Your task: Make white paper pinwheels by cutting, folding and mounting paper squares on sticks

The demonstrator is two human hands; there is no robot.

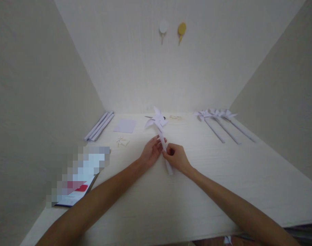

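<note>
- looks like a home craft nook, pale wood desk (pixel 222 191) boxed in by panels
- finished paper pinwheels (pixel 217 114) lined up at right, rolled paper sticks (pixel 99 125) left

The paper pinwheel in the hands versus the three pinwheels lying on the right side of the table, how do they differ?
The held pinwheel sits mid-table, gripped on its stick by the left hand and right hand; the three pinwheels lie untouched in a row at the right. The held pinwheel's stick runs toward the person, nearly straight; the three pinwheels' sticks slant toward the right wall. All are white paper, with heads pointing to the back wall.
</note>
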